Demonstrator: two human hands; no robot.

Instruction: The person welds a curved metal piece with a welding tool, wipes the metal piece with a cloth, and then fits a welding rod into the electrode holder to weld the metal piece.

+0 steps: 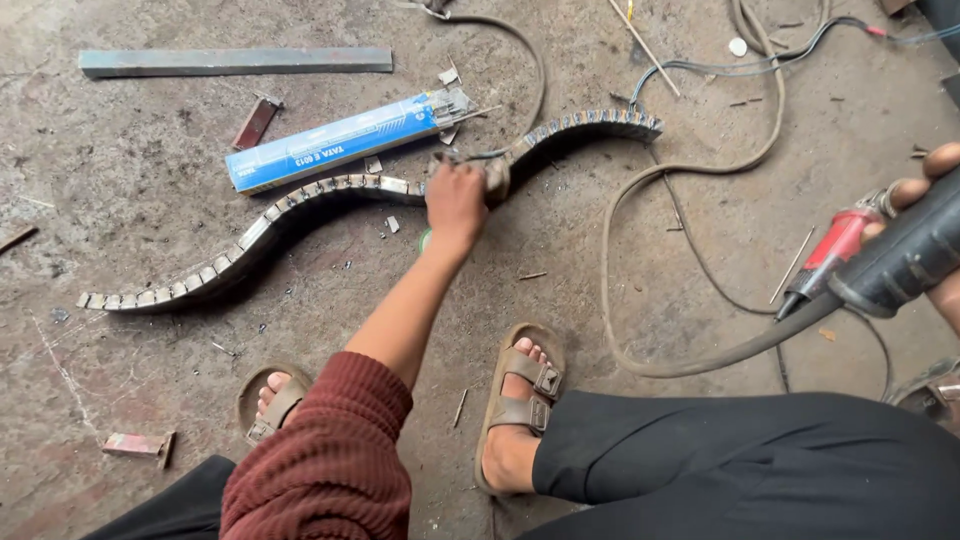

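Note:
A long wavy steel strip [250,235] built from several small welded segments lies on the concrete floor. My left hand [455,200], in a maroon knitted sleeve, is closed on the strip's middle, where the end of a grey cable [535,70] meets it. Whether the fingers also hold a clamp there is hidden. At the right edge my right hand [935,180] grips the black handle of a welding electrode holder [835,245] with a red front part. It is held above the floor, well clear of the strip, and a thick cable [690,365] trails from it.
A long blue box of welding rods [335,140] lies just behind the strip. A flat steel bar [235,62] sits at the far left. Small metal offcuts [140,445] and loose rods are scattered about. Cables loop across the right side. My sandalled feet [520,390] are planted near the bottom.

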